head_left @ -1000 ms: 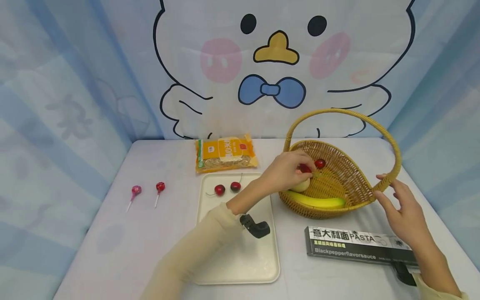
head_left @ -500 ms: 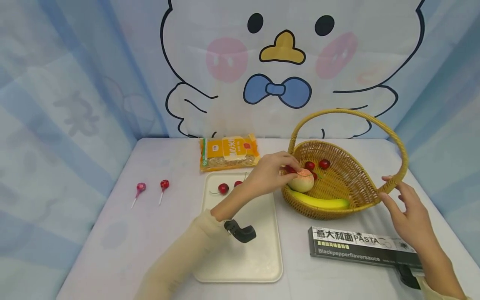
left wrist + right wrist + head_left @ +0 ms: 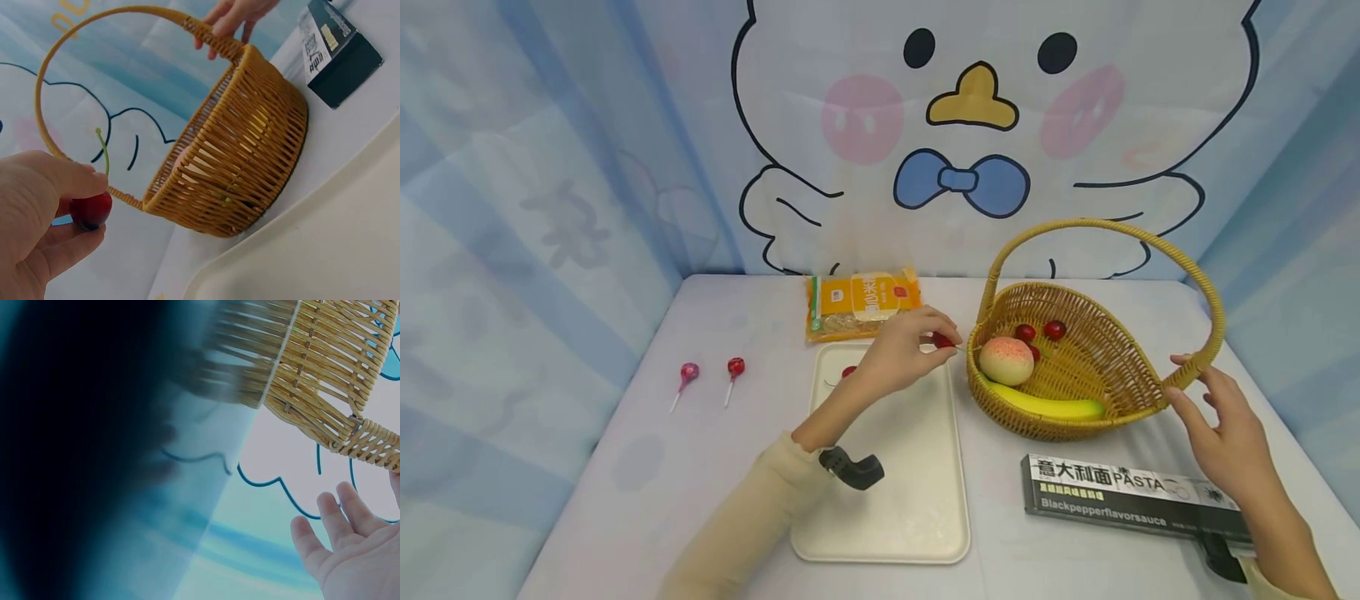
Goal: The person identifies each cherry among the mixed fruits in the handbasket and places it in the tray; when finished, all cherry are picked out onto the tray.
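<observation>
In the head view my left hand (image 3: 906, 354) is over the far end of the cream tray (image 3: 887, 533), left of the wicker basket (image 3: 1045, 429). Its thumb and fingers pinch a dark red cherry (image 3: 92, 210), whose green stem points up in the left wrist view. Inside the basket lie a peach (image 3: 1006, 361), a banana (image 3: 1052, 407) and several cherries (image 3: 1055, 330). My right hand (image 3: 1228, 437) holds the base of the basket's handle (image 3: 1206, 350) between thumb and index finger, other fingers spread. Another cherry (image 3: 848, 372) on the tray is partly hidden by my left hand.
A black and white pasta box (image 3: 1135, 498) lies in front of the basket, partly under my right forearm. Behind the tray is an orange food packet (image 3: 861, 304). Two lollipops (image 3: 735, 367) lie at the left. A printed curtain (image 3: 962, 233) stands behind the table.
My left hand has come out of the basket and moved left with the cherry, uncovering the peach. The right hand stays at the handle. The head view has shifted slightly.
</observation>
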The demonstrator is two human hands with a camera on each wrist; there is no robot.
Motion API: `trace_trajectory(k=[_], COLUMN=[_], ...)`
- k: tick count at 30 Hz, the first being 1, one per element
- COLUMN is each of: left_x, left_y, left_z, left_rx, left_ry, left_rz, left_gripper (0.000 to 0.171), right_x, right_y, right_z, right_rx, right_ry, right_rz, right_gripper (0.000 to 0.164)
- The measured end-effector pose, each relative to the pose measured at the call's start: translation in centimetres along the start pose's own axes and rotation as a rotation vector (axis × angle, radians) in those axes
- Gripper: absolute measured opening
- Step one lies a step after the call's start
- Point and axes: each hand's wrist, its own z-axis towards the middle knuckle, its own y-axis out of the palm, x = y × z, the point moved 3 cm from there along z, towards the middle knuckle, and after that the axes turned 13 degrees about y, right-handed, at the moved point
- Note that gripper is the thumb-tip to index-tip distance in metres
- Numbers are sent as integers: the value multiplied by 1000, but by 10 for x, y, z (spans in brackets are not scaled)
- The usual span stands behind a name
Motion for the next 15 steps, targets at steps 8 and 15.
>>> trace_trajectory(k=[8, 15], left_x=[-13, -26], left_y=[1, 5], left_z=[-7, -12], left_rx=[-2, -55], left_ry=[-11, -41], left_rz=[3, 63], left_gripper=[7, 5], right_x=[1, 0], right_y=[0, 1], right_z=[0, 0], right_rx=[7, 10], right_ry=[-9, -6], right_rz=[4, 0], right_gripper=[51, 51])
